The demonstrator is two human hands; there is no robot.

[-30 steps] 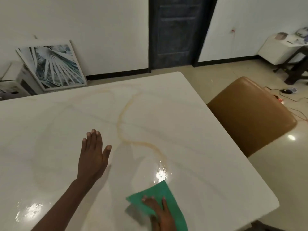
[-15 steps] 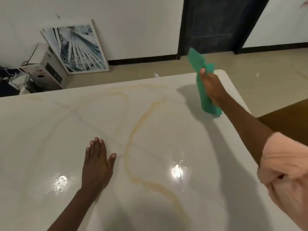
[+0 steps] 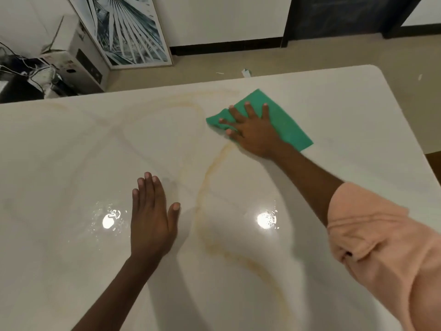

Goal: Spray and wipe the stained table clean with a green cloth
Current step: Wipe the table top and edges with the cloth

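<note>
The white glossy table (image 3: 71, 163) fills most of the view and carries a long yellowish stain (image 3: 205, 187) that curves from the far middle down toward the near right. A green cloth (image 3: 284, 118) lies flat on the far right part of the table. My right hand (image 3: 253, 130) presses on the cloth with fingers spread straight, at the upper end of the stain. My left hand (image 3: 152, 216) rests flat on the table nearer to me, left of the stain, holding nothing. No spray bottle is in view.
Wet glints (image 3: 109, 220) show on the table near my left hand. Beyond the far edge a framed leaf picture (image 3: 124, 32) leans on the wall, beside a white box (image 3: 81, 56) and tangled cables. A dark door (image 3: 338, 15) stands at the back right.
My right hand lifted the cloth from the near edge, carried it to the far right corner, and now presses it flat on the table at the stain's top. My left hand stayed put.
</note>
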